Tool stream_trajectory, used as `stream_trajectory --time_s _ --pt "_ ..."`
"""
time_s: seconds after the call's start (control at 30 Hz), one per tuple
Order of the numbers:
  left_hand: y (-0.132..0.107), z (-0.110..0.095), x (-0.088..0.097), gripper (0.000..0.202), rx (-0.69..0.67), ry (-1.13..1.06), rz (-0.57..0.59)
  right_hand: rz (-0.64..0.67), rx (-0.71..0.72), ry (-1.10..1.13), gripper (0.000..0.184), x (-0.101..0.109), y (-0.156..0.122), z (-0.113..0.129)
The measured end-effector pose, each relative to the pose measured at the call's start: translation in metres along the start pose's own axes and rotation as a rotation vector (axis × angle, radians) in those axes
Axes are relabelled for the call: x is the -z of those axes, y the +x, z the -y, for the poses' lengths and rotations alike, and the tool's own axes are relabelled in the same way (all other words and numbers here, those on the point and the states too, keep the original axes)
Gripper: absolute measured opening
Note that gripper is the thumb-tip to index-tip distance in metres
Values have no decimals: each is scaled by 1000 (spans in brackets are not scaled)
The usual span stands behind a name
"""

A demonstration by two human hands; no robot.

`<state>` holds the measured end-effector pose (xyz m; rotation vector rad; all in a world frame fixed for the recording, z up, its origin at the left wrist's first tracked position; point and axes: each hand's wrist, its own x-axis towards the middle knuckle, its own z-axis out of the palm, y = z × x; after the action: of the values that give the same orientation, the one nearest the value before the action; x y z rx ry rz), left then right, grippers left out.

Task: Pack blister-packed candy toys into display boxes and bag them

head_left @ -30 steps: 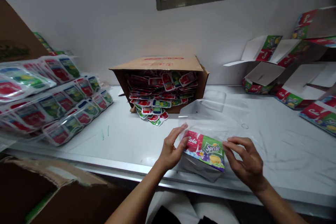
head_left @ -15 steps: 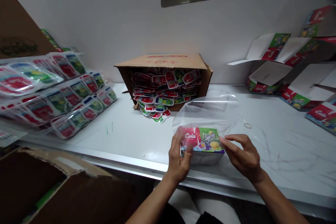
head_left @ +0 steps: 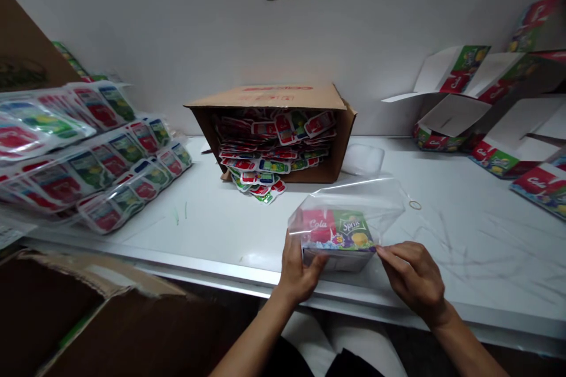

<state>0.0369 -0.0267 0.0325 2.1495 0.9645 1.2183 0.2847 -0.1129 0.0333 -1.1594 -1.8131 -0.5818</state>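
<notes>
The left hand [head_left: 298,271] clasps the printed box [head_left: 338,228] by its left side, probably steadying it near the table's [head_left: 212,230] front edge. The right hand [head_left: 414,278] pinches the clear bag [head_left: 384,197] at the box's right corner, seemingly controlling it.

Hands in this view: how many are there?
2: the left hand at the left side of the printed box, the right hand at its near right corner. No others show.
</notes>
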Motion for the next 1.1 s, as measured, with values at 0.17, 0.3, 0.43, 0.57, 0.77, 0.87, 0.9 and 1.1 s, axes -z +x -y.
stream_trajectory --time_s 0.17,0.3,0.43,0.57,0.77,0.87,0.9,1.1 --pt "7 6 0 47 -38 54 8 37 -52 139 50 2 -10 14" --pt "8 9 2 51 -42 44 28 13 -291 346 37 -3 -23 15" --pt "10 7 2 50 -12 -6 44 -99 -606 549 79 -21 -17 -3" --pt "7 5 2 46 25 -18 50 133 -663 759 99 -38 4 -12" --pt "-7 11 -2 56 35 -21 58 316 -668 718 95 -39 12 1" --pt "-10 15 -4 58 -21 -23 27 339 -712 761 95 -37 11 2" --pt "-9 15 -4 58 -48 -25 3 349 -729 768 95 -36 12 1" --pt "-4 -3 -1 39 -90 16 -204 404 -769 753 101 -36 17 1"
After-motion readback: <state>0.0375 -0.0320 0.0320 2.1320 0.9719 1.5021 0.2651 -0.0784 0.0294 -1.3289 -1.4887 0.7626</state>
